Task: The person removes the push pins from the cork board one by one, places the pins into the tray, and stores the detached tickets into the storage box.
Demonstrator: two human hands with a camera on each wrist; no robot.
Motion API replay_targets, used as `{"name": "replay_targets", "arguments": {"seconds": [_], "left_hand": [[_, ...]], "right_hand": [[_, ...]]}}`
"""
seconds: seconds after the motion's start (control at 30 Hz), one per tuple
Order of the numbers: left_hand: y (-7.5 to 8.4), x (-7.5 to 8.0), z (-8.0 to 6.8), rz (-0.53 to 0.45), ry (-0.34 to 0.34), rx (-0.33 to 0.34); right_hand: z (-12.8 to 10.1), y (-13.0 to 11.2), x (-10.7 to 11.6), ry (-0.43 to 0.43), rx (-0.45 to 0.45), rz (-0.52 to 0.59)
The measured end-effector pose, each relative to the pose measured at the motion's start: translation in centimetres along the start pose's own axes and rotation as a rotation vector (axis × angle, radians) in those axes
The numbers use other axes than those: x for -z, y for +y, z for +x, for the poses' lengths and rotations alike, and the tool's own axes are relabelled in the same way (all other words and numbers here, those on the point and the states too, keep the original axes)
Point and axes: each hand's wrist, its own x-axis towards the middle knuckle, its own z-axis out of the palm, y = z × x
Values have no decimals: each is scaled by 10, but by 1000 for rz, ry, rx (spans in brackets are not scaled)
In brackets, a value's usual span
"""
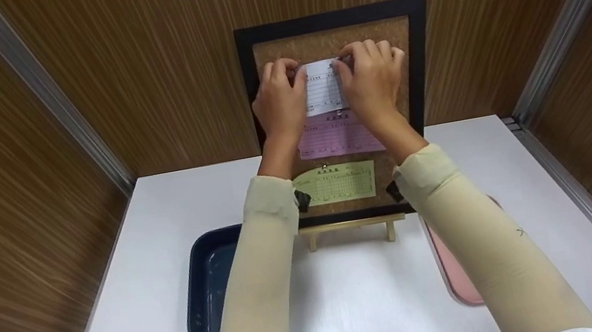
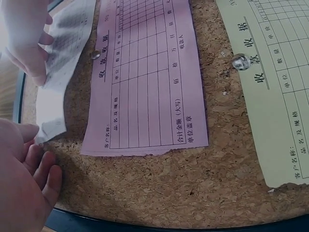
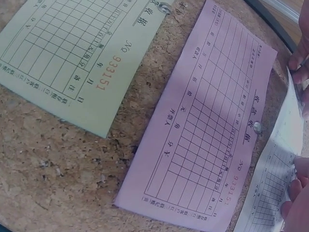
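My left hand (image 1: 282,99) pinches the upper left corner of a white receipt slip (image 1: 323,86) between thumb and fingers. At the slip's upper right, my right hand (image 1: 375,80) pinches the other corner. Both hands hold the slip against the upper part of a cork board (image 1: 332,40), and it bends slightly in the left wrist view. Directly below is a pink receipt slip (image 2: 145,96), fixed by a clear pushpin (image 3: 258,127) at its top edge. Lower hangs a yellow-green receipt slip (image 1: 338,186) with another clear pushpin (image 2: 240,62).
The black-framed board stands on a small wooden easel (image 1: 351,224) on a white table (image 1: 354,300). Black clips (image 1: 303,199) sit at its lower sides. A dark blue tray (image 1: 197,303) lies left, a pink tray (image 1: 459,277) right, both partly under the sleeves. Wood-grain panels (image 1: 138,84) surround the table.
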Motion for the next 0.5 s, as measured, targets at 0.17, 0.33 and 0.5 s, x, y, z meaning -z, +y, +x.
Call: {"name": "replay_targets", "arguments": {"seconds": [0.17,0.33,0.5], "left_hand": [[-1,0,0,-20,-2,6],[0,1,0,-41,-11,25],[0,1,1,-43,-12,41]], "right_hand": [[1,0,0,-10,-8,-2],[2,0,1,-26,-17,-5],[3,1,2,-44,-28,-5]]}}
